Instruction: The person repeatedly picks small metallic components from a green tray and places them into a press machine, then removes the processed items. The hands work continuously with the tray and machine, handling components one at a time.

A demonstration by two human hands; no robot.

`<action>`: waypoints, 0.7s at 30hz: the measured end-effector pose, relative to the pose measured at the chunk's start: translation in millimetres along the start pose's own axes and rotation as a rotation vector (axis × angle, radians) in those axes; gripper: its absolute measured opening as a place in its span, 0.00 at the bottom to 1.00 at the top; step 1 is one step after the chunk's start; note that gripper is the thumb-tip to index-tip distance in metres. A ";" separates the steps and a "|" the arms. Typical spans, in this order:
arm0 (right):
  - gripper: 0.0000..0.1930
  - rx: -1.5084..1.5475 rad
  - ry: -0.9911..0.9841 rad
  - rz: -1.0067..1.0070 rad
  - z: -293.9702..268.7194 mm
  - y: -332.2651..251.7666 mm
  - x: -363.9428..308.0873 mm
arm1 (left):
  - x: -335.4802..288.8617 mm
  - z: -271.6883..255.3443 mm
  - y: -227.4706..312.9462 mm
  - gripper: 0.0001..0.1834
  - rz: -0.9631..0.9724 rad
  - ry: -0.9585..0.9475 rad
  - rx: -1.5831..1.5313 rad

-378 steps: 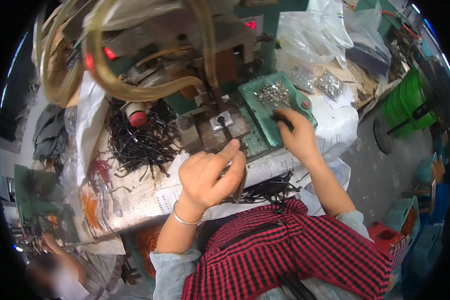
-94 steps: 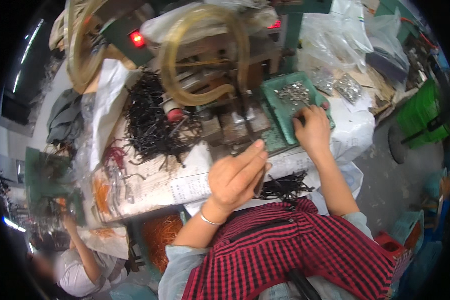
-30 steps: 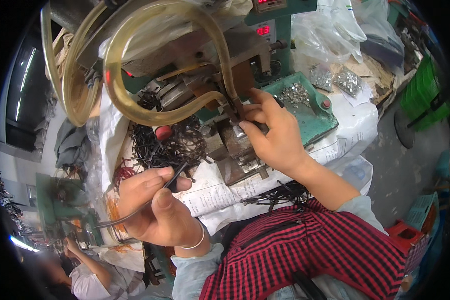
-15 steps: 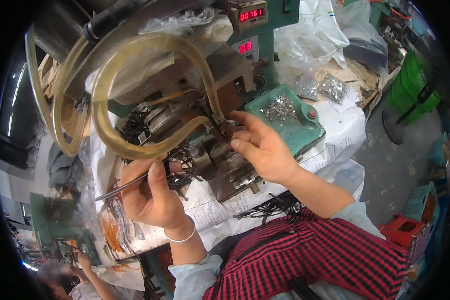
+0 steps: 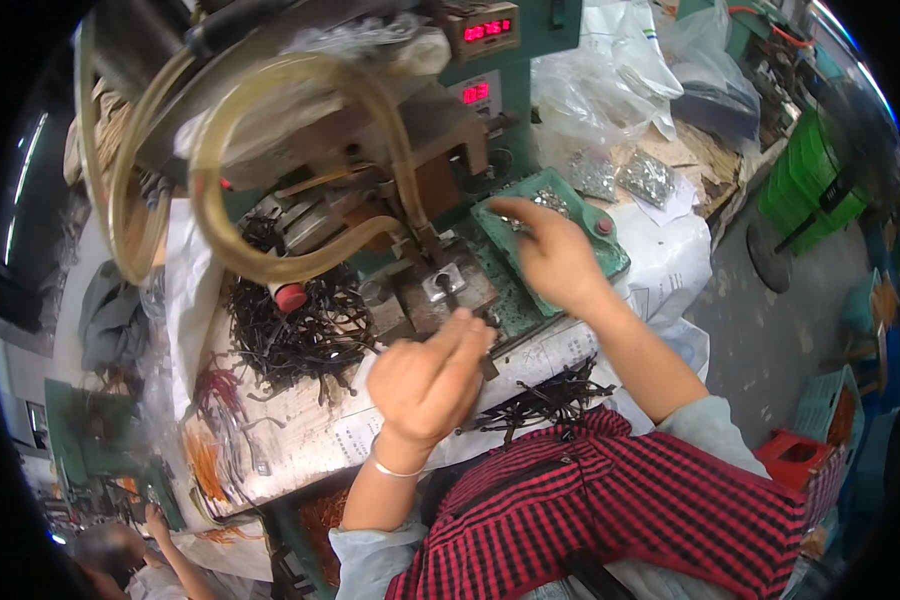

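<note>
The small metal block (image 5: 448,283) on the press bed sits between my two hands, under the machine's head, and as far as I can see nothing lies in it yet. My left hand (image 5: 425,385) hovers just in front of that block, fingers bunched toward the thumb as if pinching something thin; whether a dark wire piece is actually in the pinch I cannot tell, since the fingertips hide it. My right hand (image 5: 550,255) reaches over the green tray (image 5: 610,262) to the right of the block, fingers loosely curled with the tips down among the small shiny metal parts (image 5: 545,203) there; I cannot tell if it has one picked up.

Judging by how things lie, the work is somewhere in the middle. A big tangle of dark wire pieces (image 5: 295,335) waits on the paper-covered bench (image 5: 300,440) to the left, and a smaller bundle of dark pieces (image 5: 545,398) lies at the bench edge near my red checked apron (image 5: 610,510). Yellowish hoses (image 5: 270,150) loop above. Clear bags of more metal parts (image 5: 620,175) sit behind the tray.
</note>
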State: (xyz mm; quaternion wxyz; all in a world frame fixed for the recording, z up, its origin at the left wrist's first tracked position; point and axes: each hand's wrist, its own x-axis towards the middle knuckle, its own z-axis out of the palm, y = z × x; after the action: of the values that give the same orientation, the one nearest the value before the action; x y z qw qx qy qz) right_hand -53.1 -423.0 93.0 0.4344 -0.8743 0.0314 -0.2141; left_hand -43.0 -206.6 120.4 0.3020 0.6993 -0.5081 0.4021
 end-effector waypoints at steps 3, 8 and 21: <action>0.21 -0.162 -0.024 0.009 -6.1 62.9 -33.7 | -2.3 2.5 7.4 0.15 -0.016 -0.078 0.009; 0.19 0.011 0.236 0.064 -35.4 69.2 -34.0 | -14.1 10.2 8.1 0.15 -0.046 -0.001 0.050; 0.07 -0.562 0.111 -0.029 -1.5 68.2 -46.8 | -18.1 6.8 12.9 0.16 -0.129 -0.058 0.012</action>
State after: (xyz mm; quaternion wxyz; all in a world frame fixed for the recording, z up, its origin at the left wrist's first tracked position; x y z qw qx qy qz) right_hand -87.2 -455.2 24.8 0.1694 -0.9478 0.1006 -0.2506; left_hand -56.5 -207.6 101.5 0.3083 0.7437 -0.4681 0.3643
